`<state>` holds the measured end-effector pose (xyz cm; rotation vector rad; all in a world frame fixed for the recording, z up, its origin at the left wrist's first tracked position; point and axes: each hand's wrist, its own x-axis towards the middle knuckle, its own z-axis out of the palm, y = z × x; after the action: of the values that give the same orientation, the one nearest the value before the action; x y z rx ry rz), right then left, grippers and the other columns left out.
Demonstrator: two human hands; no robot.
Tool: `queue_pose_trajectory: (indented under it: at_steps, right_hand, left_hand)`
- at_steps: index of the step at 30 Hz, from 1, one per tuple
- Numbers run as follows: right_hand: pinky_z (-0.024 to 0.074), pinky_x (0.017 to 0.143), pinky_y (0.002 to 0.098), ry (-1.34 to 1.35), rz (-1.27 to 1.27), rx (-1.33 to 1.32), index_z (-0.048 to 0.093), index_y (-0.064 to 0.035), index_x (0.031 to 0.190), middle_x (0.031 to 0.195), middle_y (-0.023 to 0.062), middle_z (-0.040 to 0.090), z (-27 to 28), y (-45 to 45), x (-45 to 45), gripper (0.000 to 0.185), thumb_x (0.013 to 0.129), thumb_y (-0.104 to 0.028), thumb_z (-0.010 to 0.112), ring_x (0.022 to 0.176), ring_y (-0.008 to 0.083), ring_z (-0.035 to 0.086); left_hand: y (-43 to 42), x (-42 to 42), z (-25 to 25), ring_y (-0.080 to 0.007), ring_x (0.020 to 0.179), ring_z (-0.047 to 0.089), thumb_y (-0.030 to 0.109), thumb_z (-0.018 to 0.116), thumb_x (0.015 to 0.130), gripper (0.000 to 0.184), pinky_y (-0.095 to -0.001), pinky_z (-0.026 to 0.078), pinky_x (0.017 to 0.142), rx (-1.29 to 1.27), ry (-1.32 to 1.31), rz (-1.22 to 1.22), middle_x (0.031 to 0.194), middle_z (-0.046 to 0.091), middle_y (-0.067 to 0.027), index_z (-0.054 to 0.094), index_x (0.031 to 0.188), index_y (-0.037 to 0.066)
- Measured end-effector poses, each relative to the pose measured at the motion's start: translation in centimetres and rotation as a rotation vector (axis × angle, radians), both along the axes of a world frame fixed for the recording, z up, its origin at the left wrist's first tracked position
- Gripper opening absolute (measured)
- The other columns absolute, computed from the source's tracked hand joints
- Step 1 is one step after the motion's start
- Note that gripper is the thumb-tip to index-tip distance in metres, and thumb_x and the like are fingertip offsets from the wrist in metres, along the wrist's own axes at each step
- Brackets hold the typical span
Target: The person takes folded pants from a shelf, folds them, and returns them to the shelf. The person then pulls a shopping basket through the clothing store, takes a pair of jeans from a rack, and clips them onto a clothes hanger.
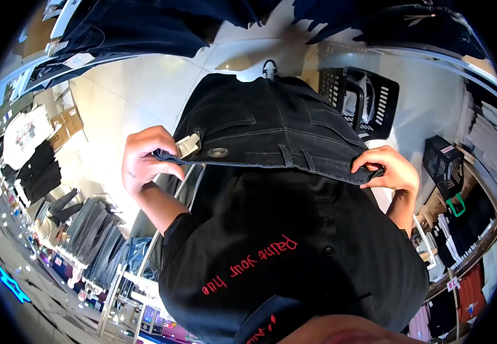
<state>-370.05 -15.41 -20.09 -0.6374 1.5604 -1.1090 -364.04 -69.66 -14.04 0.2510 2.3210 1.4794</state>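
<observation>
A pair of dark grey jeans [274, 123] is stretched out in front of my black shirt, with two pockets, belt loops and stitching facing up. My left hand [149, 153] grips one end of the waistband, thumb underneath. Close to those fingers is a pale tag [188, 145], and an oval metallic badge [218, 152] sits on the waistband. At the other end, my right hand [390, 168] has its fingers closed around the waistband. The legs of the jeans hang away from me, and their lower part is hidden.
Black plastic baskets [385, 109] [444, 165] stand on the right. Dark garments [139, 26] hang along the far side. Folded trousers [94, 238] are stacked at left near a cardboard box [66, 127]. Shelves with folded clothes [471, 292] line the right. A shoe [269, 69] shows on the tiled floor.
</observation>
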Motion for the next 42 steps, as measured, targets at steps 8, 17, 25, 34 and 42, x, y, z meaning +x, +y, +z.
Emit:
queue_pose_trajectory:
  at_steps: [8, 17, 25, 34, 42]
  right_hand:
    - [0.0428, 0.063, 0.0373, 0.126, -0.069, -0.099, 0.076, -0.0045, 0.107, 0.081, 0.0070, 0.063, -1.0, 3.3, 4.8, 0.046, 0.061, 0.002, 0.080, 0.070, 0.0278, 0.057]
    - [0.0288, 0.057, 0.0356, 0.333, -0.425, -0.220, 0.085, -0.0058, 0.092, 0.061, 0.0024, 0.041, 0.2, 6.6, 7.7, 0.035, 0.060, -0.019, 0.085, 0.060, 0.0186, 0.043]
    - [0.0396, 0.063, 0.0304, 0.533, -0.906, -0.764, 0.078, 0.0033, 0.102, 0.078, 0.0058, 0.065, 5.2, 4.4, 2.3, 0.029, 0.086, -0.021, 0.078, 0.068, 0.0159, 0.056]
    - [0.0477, 0.075, 0.0192, 0.783, -0.887, 0.017, 0.078, 0.0014, 0.111, 0.090, -0.0048, 0.071, 1.2, -0.5, -6.2, 0.028, 0.098, -0.023, 0.081, 0.084, 0.0035, 0.062]
    - [0.0440, 0.071, 0.0202, 0.780, -0.896, 0.074, 0.079, -0.0012, 0.110, 0.086, -0.0059, 0.067, 0.4, -0.3, -7.8, 0.031, 0.099, -0.030, 0.080, 0.080, 0.0037, 0.057]
  left_hand:
    - [4.6, 3.1, 2.0, -0.0180, 0.070, 0.063, 0.029, 0.100, 0.059, 0.045, -0.0306, 0.045, 0.061, -0.166, -0.050, -0.046, 0.076, 0.066, -0.0042, 0.069, 0.080, 0.004]
    - [5.5, 5.3, 5.7, -0.0216, 0.069, 0.066, 0.012, 0.095, 0.072, 0.026, -0.0320, 0.047, 0.059, -0.032, -0.098, -0.281, 0.076, 0.068, -0.0068, 0.072, 0.082, 0.004]
    - [-0.4, -5.4, 8.7, -0.0131, 0.060, 0.053, 0.019, 0.092, 0.072, 0.028, -0.0266, 0.037, 0.054, 0.355, 0.317, -0.392, 0.069, 0.059, -0.0007, 0.067, 0.078, 0.008]
    - [-2.0, -15.1, 3.1, -0.0029, 0.065, 0.054, 0.007, 0.080, 0.093, 0.021, -0.0223, 0.042, 0.059, -0.113, -0.001, -0.033, 0.073, 0.060, 0.0065, 0.061, 0.083, 0.009]
    - [-1.3, -15.1, 4.7, -0.0038, 0.064, 0.052, 0.010, 0.083, 0.092, 0.021, -0.0240, 0.041, 0.056, -0.298, 0.149, -0.032, 0.072, 0.058, 0.0067, 0.063, 0.085, 0.006]
